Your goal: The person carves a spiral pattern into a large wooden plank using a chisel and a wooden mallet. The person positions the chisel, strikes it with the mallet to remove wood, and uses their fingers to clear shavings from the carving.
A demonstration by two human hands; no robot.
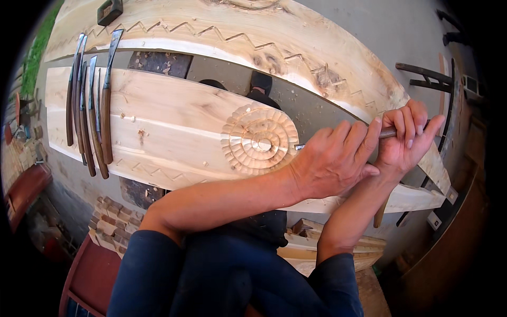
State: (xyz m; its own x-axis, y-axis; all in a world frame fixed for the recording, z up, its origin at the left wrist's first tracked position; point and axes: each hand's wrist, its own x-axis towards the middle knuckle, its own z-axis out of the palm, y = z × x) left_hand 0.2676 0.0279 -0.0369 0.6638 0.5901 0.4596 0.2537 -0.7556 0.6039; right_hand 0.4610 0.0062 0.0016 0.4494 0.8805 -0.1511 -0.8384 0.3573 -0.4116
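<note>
A carving chisel (388, 132) is held in both hands over the right end of a pale wooden board (174, 105). My left hand (335, 156) is closed around the tool's front part, and its narrow metal tip points left. My right hand (405, 134) wraps the wooden handle farther back. The tip is at the right rim of a round carved spiral (261, 138) made of scalloped rings; whether it touches the wood I cannot tell. My left hand hides most of the chisel's shaft. Several other chisels (91, 108) with brown handles lie across the board's left end.
Behind lies a longer pale board (222, 31) with a zigzag groove and a small dark box (110, 11). Wood blocks (113, 222) are stacked at lower left near a red-brown seat (95, 274). A dark wooden frame (428, 76) stands right. Shavings lie about; a dark shoe (261, 82) shows between boards.
</note>
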